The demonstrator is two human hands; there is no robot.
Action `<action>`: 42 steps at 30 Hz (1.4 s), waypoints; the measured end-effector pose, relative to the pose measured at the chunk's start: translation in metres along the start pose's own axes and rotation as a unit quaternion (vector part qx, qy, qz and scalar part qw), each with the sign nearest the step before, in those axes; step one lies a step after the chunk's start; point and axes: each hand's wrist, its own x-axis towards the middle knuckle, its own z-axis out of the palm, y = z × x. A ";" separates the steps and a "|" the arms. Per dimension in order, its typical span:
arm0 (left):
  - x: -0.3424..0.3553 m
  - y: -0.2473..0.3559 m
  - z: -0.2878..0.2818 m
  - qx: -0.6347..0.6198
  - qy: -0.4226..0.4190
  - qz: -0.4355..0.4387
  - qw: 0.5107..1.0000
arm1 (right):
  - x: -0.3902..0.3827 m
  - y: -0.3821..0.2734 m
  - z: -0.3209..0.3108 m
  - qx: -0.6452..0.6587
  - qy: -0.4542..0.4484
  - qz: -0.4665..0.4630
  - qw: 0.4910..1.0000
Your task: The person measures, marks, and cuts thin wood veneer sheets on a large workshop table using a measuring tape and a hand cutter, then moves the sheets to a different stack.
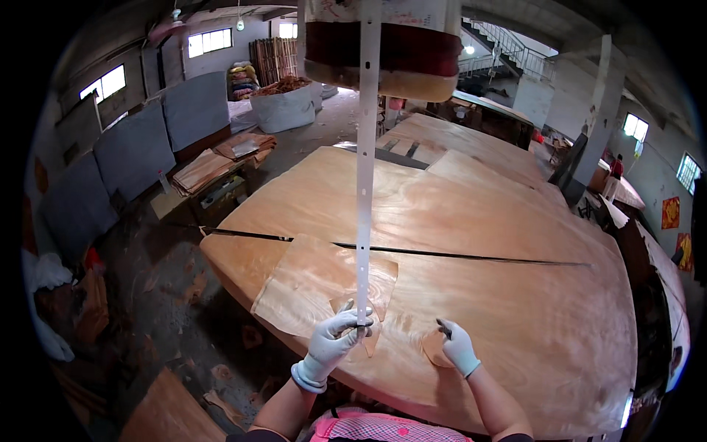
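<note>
Left hand (333, 345) grasps perforated white strip (364, 191), long axis vertical in view; veneer scrap (434, 349) lies left of right hand (459, 350), grip unclear.

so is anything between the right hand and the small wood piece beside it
Nothing visible; the right hand overlaps the small wood piece in this view. The white perforated strip ends at the left hand, off to the side.
</note>
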 end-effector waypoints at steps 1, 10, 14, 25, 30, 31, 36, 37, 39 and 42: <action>-0.003 -0.002 -0.002 0.048 -0.002 -0.008 0.999 | 0.007 -0.031 0.001 0.004 -0.001 0.003 1.000; -0.011 0.003 0.020 0.147 -0.051 0.014 0.988 | 0.030 -0.226 0.002 0.173 -0.102 -0.119 0.972; -0.012 0.002 -0.008 0.208 -0.096 -0.013 0.973 | 0.025 -0.220 0.002 0.197 -0.103 -0.180 0.958; -0.004 0.019 0.013 0.258 -0.139 0.009 0.956 | -0.018 -0.159 0.028 0.217 -0.090 -0.115 0.965; 0.007 0.015 0.035 0.459 -0.158 0.164 0.859 | -0.029 -0.158 0.017 0.185 -0.074 -0.164 0.966; 0.005 0.016 0.040 0.482 -0.129 0.203 0.842 | -0.032 -0.161 0.012 0.138 -0.061 -0.206 0.967; 0.002 -0.029 0.035 0.109 0.174 -0.103 0.973 | -0.053 -0.146 0.012 0.166 -0.124 -0.220 0.953; 0.004 -0.031 0.041 -0.012 0.127 -0.111 0.986 | -0.053 -0.141 0.015 0.177 -0.116 -0.194 0.958; 0.000 -0.042 0.041 -0.073 0.044 -0.145 0.986 | -0.053 -0.139 0.013 0.190 -0.111 -0.169 0.961; -0.021 -0.068 0.030 -0.010 -0.105 -0.280 0.954 | -0.054 -0.135 0.004 0.170 -0.228 0.006 0.959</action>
